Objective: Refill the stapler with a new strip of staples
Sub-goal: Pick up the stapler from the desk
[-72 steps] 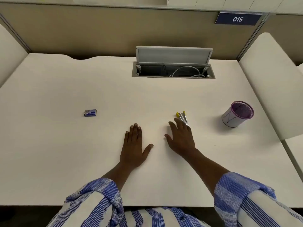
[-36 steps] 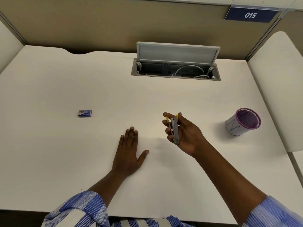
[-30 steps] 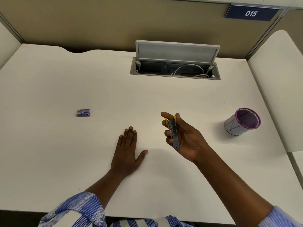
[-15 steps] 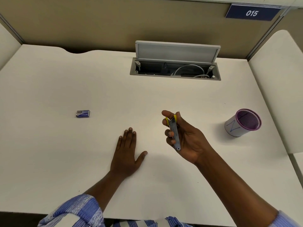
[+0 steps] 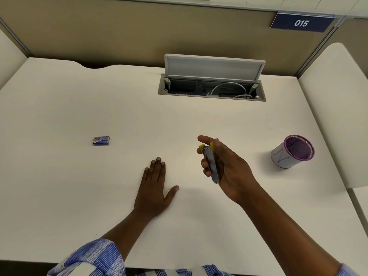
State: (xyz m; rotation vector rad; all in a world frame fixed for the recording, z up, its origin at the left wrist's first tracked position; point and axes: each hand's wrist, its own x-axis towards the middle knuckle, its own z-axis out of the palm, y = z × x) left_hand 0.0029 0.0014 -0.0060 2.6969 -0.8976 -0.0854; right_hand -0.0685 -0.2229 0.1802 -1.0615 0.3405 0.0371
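Up off the worktop [image 5: 59,108], the stapler [image 5: 211,165] sits in the right hand [image 5: 227,170], fingers curled round it, yellow end pointing away. Left hand [image 5: 154,189] lies flat and holding nothing, just beside. Small blue staple box [image 5: 101,140] is well off left, purple-rimmed cup [image 5: 291,152] off right.

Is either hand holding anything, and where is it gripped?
The right hand holds the stapler along its body, fingers wrapped round it. The left hand lies flat, empty.
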